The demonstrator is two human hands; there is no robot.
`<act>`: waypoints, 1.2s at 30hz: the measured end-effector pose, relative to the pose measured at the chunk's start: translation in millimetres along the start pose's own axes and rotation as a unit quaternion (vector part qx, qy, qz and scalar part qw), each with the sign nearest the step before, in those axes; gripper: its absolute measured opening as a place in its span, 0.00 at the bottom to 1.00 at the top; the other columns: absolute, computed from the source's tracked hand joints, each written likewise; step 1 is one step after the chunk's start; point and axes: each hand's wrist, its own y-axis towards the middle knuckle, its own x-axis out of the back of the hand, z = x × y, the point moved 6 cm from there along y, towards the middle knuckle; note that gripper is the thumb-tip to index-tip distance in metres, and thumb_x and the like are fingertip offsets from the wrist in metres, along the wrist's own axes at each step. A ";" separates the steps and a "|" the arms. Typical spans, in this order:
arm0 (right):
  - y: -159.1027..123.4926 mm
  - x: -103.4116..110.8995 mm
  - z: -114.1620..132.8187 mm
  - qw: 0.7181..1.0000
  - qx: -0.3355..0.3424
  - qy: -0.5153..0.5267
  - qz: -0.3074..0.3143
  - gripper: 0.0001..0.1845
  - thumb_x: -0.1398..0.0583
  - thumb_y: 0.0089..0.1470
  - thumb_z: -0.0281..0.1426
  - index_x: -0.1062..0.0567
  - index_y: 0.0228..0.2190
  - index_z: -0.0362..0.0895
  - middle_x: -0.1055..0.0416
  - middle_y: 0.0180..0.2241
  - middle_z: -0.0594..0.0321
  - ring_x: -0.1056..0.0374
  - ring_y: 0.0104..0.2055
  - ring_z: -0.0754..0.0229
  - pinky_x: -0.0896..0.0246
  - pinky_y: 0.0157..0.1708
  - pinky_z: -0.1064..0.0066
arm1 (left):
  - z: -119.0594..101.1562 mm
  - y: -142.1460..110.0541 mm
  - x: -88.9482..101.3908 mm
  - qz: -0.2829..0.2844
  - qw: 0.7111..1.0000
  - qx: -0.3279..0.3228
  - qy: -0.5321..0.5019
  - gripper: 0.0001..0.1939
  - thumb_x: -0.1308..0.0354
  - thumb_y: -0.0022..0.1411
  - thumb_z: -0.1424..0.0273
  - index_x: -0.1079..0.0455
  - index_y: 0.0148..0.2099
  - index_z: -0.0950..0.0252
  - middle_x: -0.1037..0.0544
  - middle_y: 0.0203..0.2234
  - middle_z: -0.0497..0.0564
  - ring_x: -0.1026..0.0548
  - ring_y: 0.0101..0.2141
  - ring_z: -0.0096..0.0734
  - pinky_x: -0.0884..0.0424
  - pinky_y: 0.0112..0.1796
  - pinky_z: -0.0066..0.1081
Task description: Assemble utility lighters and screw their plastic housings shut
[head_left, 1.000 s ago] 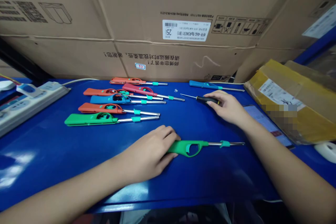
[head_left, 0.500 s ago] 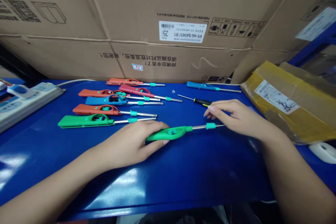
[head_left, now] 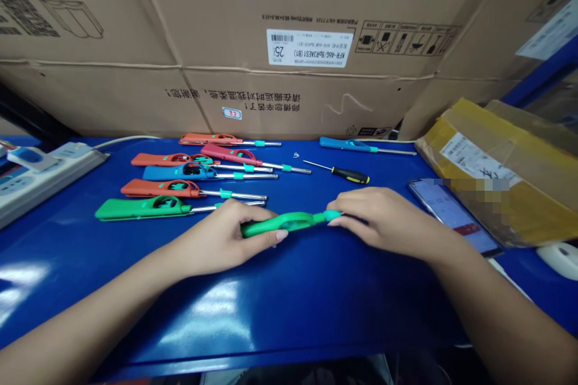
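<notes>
A green long-nosed lighter [head_left: 298, 221] is held crosswise above the blue table. My left hand [head_left: 219, 237] is closed around its handle end, thumb on the near side. At the other end, my right hand [head_left: 382, 216] pinches the teal collar [head_left: 333, 215] on the barrel, and the hand covers most of the metal tube. Beyond my right hand lies a screwdriver [head_left: 351, 175] with a black and yellow handle. Another green lighter [head_left: 144, 208] rests left of my left hand, with a blue lighter [head_left: 180, 172] and several orange-red ones behind it.
At the back right lies a blue lighter [head_left: 345, 144]. A phone [head_left: 451, 213] and a yellow-taped parcel [head_left: 469, 162] sit at the right, near a white mouse [head_left: 560, 258]. A power strip [head_left: 49, 174] stands at the left. The large cardboard box [head_left: 226, 12] walls off the back.
My right hand has come left and nearer, away from the screwdriver, and closed on the lighter's teal collar. My left hand has shifted slightly left with the lighter. The phone has come into view.
</notes>
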 end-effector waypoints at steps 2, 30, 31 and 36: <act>3.8 -7.0 9.7 0.999 0.024 -0.040 -0.007 0.15 0.49 0.71 0.36 0.25 0.39 0.44 0.25 0.34 0.63 0.30 0.34 0.59 0.44 0.36 0.67 | -0.9 0.0 -7.4 0.002 1.000 0.006 -0.025 0.20 0.44 0.69 0.54 0.24 0.35 0.66 0.29 0.25 0.44 0.36 0.27 0.24 0.41 0.28 0.25; 7.7 -30.3 16.8 0.997 0.055 -0.054 0.025 0.13 0.48 0.67 0.29 0.32 0.29 0.43 0.36 0.26 0.67 0.43 0.25 0.63 0.57 0.27 0.66 | -9.9 -6.4 -21.1 -0.030 0.998 -0.061 0.014 0.14 0.45 0.71 0.63 0.24 0.37 0.66 0.22 0.27 0.48 0.29 0.25 0.26 0.34 0.29 0.27; 7.9 -30.5 17.0 0.997 0.056 -0.055 0.020 0.13 0.48 0.67 0.30 0.31 0.29 0.43 0.35 0.26 0.66 0.44 0.25 0.63 0.57 0.27 0.66 | -10.3 -6.4 -20.5 -0.031 0.997 -0.062 0.015 0.14 0.45 0.71 0.63 0.24 0.37 0.65 0.21 0.28 0.49 0.28 0.26 0.26 0.34 0.29 0.27; 8.2 -30.1 16.7 0.996 0.060 -0.067 0.001 0.15 0.49 0.68 0.30 0.29 0.30 0.43 0.33 0.26 0.65 0.43 0.26 0.62 0.56 0.28 0.66 | -8.4 -5.1 -19.1 -0.031 0.998 -0.052 0.015 0.13 0.45 0.71 0.62 0.23 0.40 0.64 0.19 0.30 0.48 0.27 0.27 0.27 0.33 0.30 0.27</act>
